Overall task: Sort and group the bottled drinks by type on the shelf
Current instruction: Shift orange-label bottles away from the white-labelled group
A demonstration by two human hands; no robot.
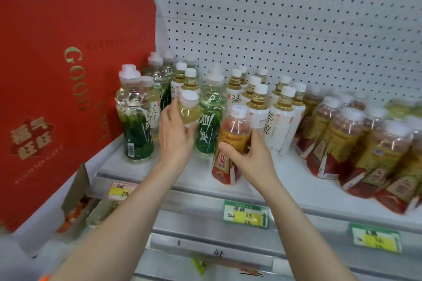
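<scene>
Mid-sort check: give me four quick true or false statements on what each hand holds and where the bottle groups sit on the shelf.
1. The right hand grips a red-and-gold labelled bottle. True.
2. The left hand is empty. False: it holds a pale yellow bottle.
3. The red-and-gold group stands at the shelf's right. True.
4. The red box stands right of the bottles. False: it stands at the left.

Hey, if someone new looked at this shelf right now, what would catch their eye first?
Probably the big red gift box leaning at the shelf's left end. Next, the two hands mid-shelf: the left hand grips a pale yellow tea bottle, the right hand a red-and-gold labelled bottle. Its matching group fills the right side.
</scene>
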